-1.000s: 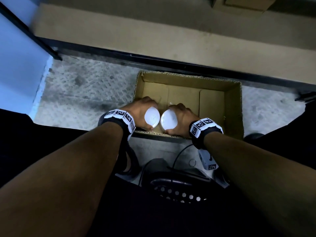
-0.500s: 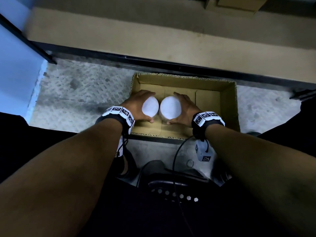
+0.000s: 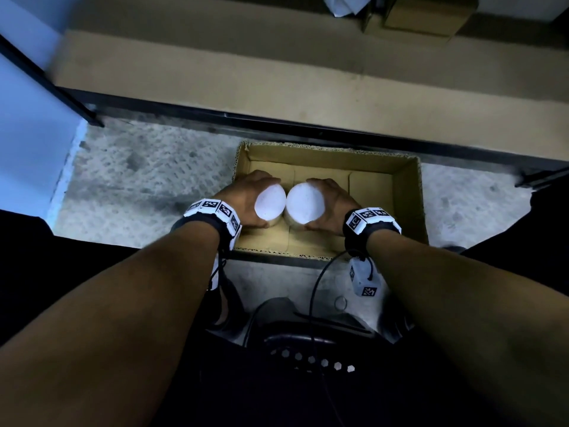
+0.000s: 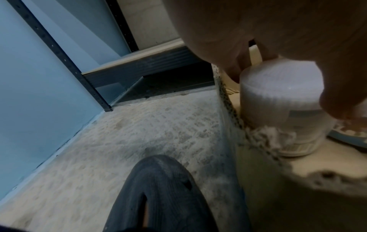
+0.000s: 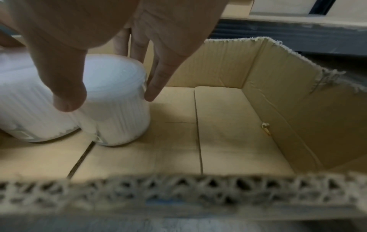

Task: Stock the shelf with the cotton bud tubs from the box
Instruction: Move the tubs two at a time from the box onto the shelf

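An open cardboard box (image 3: 406, 195) stands on the floor in front of a low beige shelf (image 3: 277, 81). Two white cotton bud tubs stand upright side by side in its left half. My left hand (image 3: 243, 195) grips the left tub (image 3: 269, 202) from the left. My right hand (image 3: 334, 201) grips the right tub (image 3: 305, 202) from the right. In the left wrist view, the thumb (image 4: 341, 94) and fingers wrap the ribbed tub (image 4: 278, 102) beside the box wall. In the right wrist view, thumb (image 5: 65, 87) and fingers clasp the right tub (image 5: 117, 100). I cannot tell whether the tubs touch the box floor.
The right half of the box (image 5: 228, 125) holds nothing. A black shelf rail (image 3: 308, 127) runs just behind the box, with an upright post (image 3: 46, 78) by the blue wall on the left. A small carton (image 3: 425, 13) sits further back. My knee (image 4: 158, 196) is near the box.
Both hands, each holding its tub, have moved from the box's near wall toward its middle. The head view has tilted up and shows more of the shelf.
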Demonstrator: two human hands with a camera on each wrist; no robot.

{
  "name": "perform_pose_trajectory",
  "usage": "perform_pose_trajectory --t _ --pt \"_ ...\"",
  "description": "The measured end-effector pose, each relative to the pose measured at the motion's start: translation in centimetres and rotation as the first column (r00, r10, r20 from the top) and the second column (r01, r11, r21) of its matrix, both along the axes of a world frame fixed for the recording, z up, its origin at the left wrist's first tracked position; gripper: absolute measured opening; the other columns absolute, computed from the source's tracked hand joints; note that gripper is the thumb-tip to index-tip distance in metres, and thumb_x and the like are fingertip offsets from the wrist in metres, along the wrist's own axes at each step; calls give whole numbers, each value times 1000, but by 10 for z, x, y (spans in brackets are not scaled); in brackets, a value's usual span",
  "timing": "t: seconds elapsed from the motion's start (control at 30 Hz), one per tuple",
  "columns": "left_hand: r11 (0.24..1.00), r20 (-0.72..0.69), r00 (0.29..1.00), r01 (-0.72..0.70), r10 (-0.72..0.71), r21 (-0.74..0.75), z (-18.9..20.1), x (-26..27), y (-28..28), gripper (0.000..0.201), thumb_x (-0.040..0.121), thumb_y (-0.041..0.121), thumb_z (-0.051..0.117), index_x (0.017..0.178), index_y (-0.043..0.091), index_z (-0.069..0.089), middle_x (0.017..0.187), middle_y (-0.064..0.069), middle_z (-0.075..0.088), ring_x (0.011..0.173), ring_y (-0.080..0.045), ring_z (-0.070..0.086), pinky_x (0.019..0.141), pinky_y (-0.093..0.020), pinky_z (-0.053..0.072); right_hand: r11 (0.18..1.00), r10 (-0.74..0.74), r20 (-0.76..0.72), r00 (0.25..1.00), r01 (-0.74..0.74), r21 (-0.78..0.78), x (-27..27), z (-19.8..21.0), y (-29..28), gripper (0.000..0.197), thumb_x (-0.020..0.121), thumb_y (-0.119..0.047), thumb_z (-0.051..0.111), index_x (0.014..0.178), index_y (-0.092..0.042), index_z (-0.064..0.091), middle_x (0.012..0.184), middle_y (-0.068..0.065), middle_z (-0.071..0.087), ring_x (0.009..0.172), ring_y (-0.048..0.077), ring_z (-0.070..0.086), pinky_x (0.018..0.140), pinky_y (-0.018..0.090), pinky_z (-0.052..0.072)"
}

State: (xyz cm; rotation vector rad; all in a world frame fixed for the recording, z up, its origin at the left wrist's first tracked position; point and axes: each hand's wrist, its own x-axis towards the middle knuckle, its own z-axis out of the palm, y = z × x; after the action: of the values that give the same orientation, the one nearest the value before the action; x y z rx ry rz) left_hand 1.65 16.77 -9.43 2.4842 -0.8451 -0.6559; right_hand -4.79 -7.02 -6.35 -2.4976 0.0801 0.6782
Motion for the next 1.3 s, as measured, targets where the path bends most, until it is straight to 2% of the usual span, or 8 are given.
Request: perform_pose_trajectory --t 0.33,0.5,0.63,0.73,0.93,1.07,1.17,1.3 --pt "1000 43 999 -3 2 15 46 13 -5 102 58 41 91 146 25 41 150 0 37 136 -26 39 112 -40 35 1000 -16 68 998 14 19 6 35 -11 103 64 -34 88 149 -18 33 147 7 37 134 25 40 111 29 32" --pt "999 108 993 40 -39 -4 92 31 -9 105 54 38 93 146 23 44 146 -2 41 131 -24 45 110 -32 36 999 16 165 986 -23 38 20 76 -15 117 45 -54 83 146 -15 38 143 10 44 131 28 44 112 34 33" --pt "997 191 981 56 -46 -49 137 44 -11 100 53 36 94 142 19 50 140 -2 46 127 -21 48 104 -20 32 999 35 264 964 -42 20 31 114 -26 99 60 -29 90 145 -16 40 136 11 46 125 26 48 106 29 38" --pt "992 216 974 92 -72 -83 171 52 -12 98 53 41 91 140 21 51 136 1 48 125 -20 48 105 -25 36 998 36 322 946 -49 32 36 136 -32 100 59 -31 91 145 -20 40 137 8 45 125 24 47 104 26 37" --pt "993 318 944 105 -81 -57 232 57 -8 98 59 46 90 145 27 45 141 9 43 127 -9 42 102 -17 29 997 71 410 909 -76 -5 39 196 -36 101 63 -35 89 148 -23 36 142 4 40 130 22 42 108 26 33" --pt "992 374 924 111 -80 -62 270 59 -9 100 54 62 80 143 31 46 140 10 43 127 -10 44 108 -24 35 996 84 455 887 -82 -24 37 235 -42 103 66 -37 88 151 -22 32 148 5 34 136 20 35 108 20 25" --pt "989 430 899 125 -81 -75 305 60 -10 98 54 70 74 141 35 48 140 15 43 127 -7 46 108 -30 39 995 95 515 852 -94 -28 35 268 -47 105 64 -46 87 151 -25 32 150 3 34 138 20 34 113 27 27" --pt "982 518 850 166 -96 -89 353 55 -11 90 60 59 83 139 32 51 139 14 48 124 -4 47 106 -19 34 996 78 595 800 -84 -19 33 307 -53 101 61 -53 85 147 -27 38 141 -3 43 131 16 42 111 34 35"
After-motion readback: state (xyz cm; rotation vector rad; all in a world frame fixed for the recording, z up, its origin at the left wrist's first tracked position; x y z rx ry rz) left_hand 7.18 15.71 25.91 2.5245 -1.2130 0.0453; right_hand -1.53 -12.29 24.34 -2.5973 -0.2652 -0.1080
